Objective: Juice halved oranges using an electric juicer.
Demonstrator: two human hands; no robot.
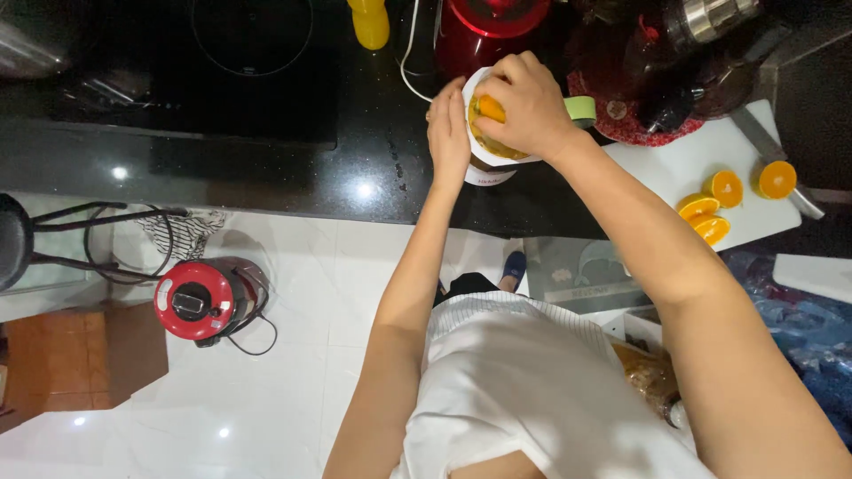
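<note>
Head view looks down on a black countertop, and your two hands meet over a white citrus juicer near the counter's front edge. Your right hand is curled over an orange half and holds it down on top of the juicer, with the fingers wrapped around the fruit. Your left hand lies flat against the left side of the juicer, fingers straight and close together, touching the white rim. Only a small part of the fruit shows between the two hands.

To the right, a white cutting board lies on the counter and carries more orange pieces with the cut side up. A knife lies across the far corner of the board, beside one of the halves. Behind the juicer stands a red appliance, and a yellow bottle is just left of it. Down on the white floor, a red round cooker sits with its cord beside it.
</note>
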